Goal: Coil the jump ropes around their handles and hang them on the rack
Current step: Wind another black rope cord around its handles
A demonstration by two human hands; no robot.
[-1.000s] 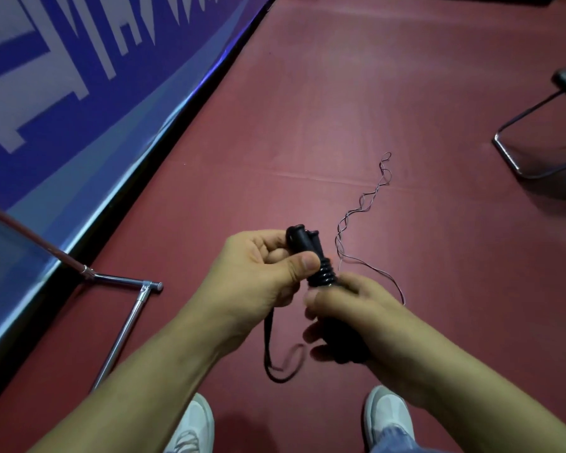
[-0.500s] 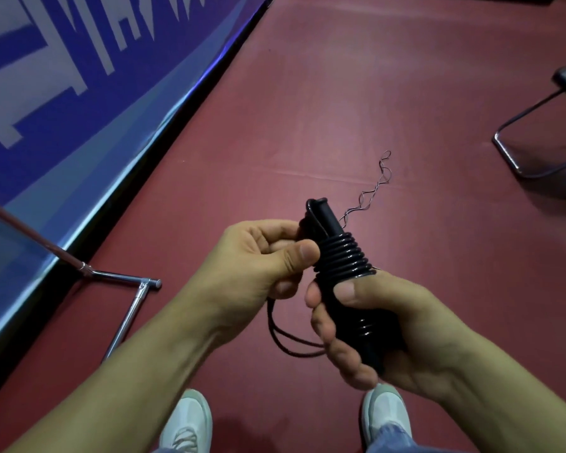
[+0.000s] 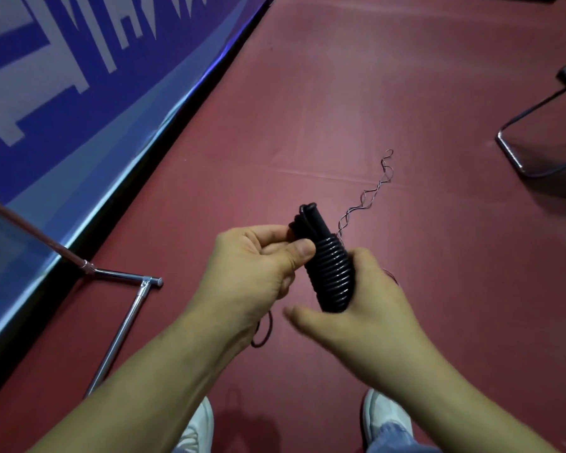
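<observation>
Jump rope (image 3: 330, 273) sits in the middle of the view, held above the red floor (image 3: 340, 93) between both hands; its black handles lie side by side, tilted up and away from the person, with black cord wound in tight turns round their lower part and the bare tips poking out at the top.

Far left, a blue banner (image 3: 79, 93) with pale lettering runs along the floor's edge; in front of it a reddish pole (image 3: 30, 230) slants down into a chrome tube frame (image 3: 125, 279) resting on the floor, well apart from the hands.

The left hand (image 3: 252, 269) has its fingers curled and its thumb pressed against the upper turns of the coil, pinching the jump rope just below the bare tips; a loose loop of cord (image 3: 263, 335) hangs under this wrist.

The right hand (image 3: 366, 308) cradles the lower end of the bundle from behind, fingers curled round its far side, thumb stretched out to the left and off the cord.

Beyond the hands a thin twisted cord (image 3: 370, 197) trails over the floor; at the far right stands a chair leg (image 3: 536, 142) of bent metal tube; two white shoes (image 3: 196, 429) show at the bottom edge.
</observation>
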